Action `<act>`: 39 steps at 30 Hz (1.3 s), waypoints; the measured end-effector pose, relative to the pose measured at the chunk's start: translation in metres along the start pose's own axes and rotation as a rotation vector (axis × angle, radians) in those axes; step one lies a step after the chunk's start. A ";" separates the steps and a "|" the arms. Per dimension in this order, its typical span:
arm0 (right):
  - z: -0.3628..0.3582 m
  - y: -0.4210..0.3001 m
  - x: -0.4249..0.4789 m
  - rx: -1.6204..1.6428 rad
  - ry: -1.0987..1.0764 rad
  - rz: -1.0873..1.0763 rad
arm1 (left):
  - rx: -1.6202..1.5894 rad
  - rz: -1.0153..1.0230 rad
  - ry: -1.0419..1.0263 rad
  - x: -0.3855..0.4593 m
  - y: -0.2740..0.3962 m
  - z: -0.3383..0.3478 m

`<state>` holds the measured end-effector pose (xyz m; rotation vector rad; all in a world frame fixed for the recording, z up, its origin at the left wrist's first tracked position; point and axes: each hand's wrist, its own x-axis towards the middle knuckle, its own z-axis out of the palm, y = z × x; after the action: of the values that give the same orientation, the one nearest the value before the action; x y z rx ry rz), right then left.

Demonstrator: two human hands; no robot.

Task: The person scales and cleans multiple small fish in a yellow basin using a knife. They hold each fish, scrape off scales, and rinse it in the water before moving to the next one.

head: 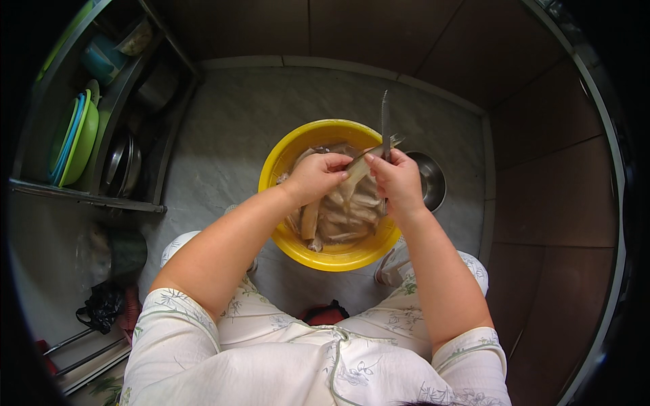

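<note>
A yellow plastic basin [335,263] stands on the floor between my feet, with several pale fish pieces [358,208] lying in cloudy water. Above it, my left hand [320,175] pinches one side of a fish [361,170] between thumb and fingers. My right hand [398,177] holds the fish's tail end with the thumb and also grips a pair of metal scissors or a knife with a serrated edge [385,114], its blade pointing away from me. Its handle is mostly hidden in the palm. Behind my right hand, a steel bowl [437,177] stands beside the basin.
At the left, a metal rack [127,203] holds green and blue plastic basins [86,144] and steel bowls [129,165]. Below it are a dark bucket [128,251] and a black plastic bag [103,307]. Brown tiled walls [553,188] border the grey floor [223,127].
</note>
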<state>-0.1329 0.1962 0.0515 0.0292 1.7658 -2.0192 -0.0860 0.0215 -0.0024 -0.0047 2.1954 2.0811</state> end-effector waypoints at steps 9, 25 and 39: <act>-0.093 -0.025 0.024 -0.366 0.400 -0.459 | 1.132 -0.454 -0.246 -0.010 0.037 -0.004; -0.058 -0.054 -0.018 -0.181 -0.032 0.008 | 0.935 -0.402 -0.114 -0.011 -0.019 -0.008; -0.025 0.017 -0.026 -0.990 -0.106 -0.320 | -0.602 -0.575 -0.020 -0.024 0.012 -0.017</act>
<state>-0.1106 0.2266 0.0398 -0.6804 2.6028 -1.0715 -0.0651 0.0034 0.0122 -0.5819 1.2529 2.2410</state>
